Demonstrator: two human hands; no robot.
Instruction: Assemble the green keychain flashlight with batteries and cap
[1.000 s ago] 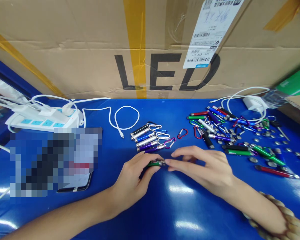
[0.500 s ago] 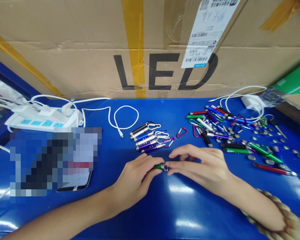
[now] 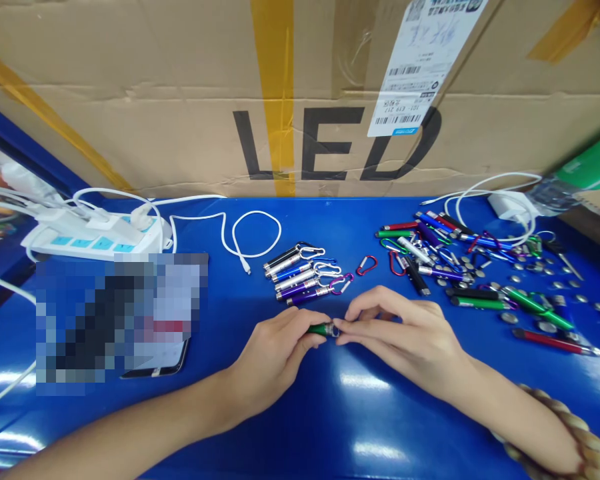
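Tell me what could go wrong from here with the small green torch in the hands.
1. The left hand grips the green torch and the right hand pinches its end; the glossy table might let a dropped part roll off.
2. The neat row of torches lies just beyond the knuckles; a nudge could scatter it.
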